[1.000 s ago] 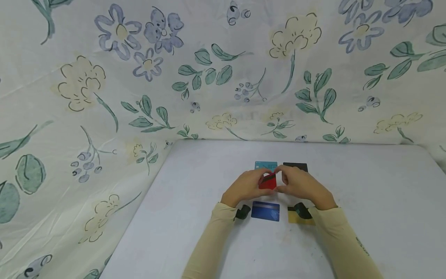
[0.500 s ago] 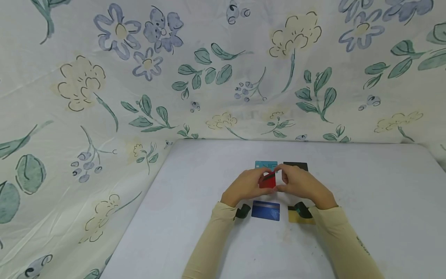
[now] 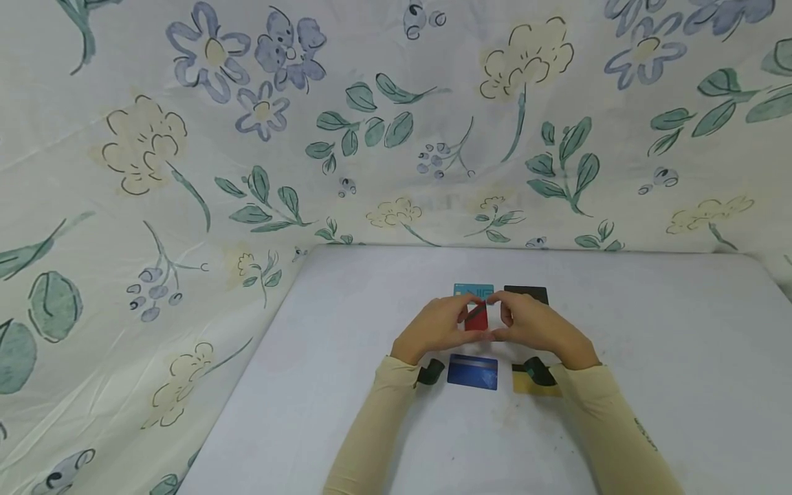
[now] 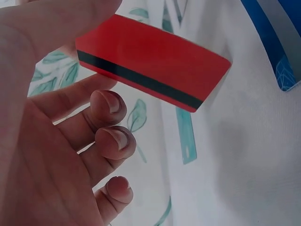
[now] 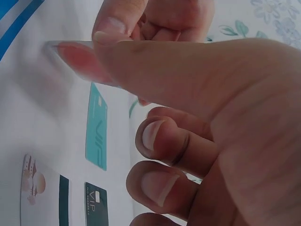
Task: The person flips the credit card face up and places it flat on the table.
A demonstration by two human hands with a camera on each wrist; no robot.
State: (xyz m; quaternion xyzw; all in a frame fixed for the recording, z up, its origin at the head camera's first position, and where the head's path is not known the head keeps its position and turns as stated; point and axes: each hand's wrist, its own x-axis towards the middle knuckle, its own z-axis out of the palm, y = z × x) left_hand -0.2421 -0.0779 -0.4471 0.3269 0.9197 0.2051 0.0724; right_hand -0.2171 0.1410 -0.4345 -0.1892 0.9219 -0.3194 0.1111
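Note:
A red card (image 3: 476, 319) with a dark stripe is held up off the table between my two hands. My left hand (image 3: 436, 324) pinches it by one end with thumb and forefinger; in the left wrist view, the other fingers curl loosely below the card (image 4: 155, 63), whose far end juts free. My right hand (image 3: 537, 324) meets the left at the fingertips, and its thumb (image 5: 160, 73) lies over the card in the right wrist view, hiding much of it. Just below the hands lies a blue card (image 3: 472, 372).
Behind the hands lie a teal card (image 3: 473, 290) and a black card (image 3: 526, 294). A yellow card (image 3: 529, 385) is partly covered by the right wrist camera. A whitish card with a dark stripe (image 5: 35, 188) shows in the right wrist view. The white table (image 3: 346, 330) backs onto floral cloth (image 3: 396, 172).
The red card has turned between my fingers: its visible face looks narrower and its stripe slants more steeply. Both hands stay almost in place, and the cards on the table lie as before.

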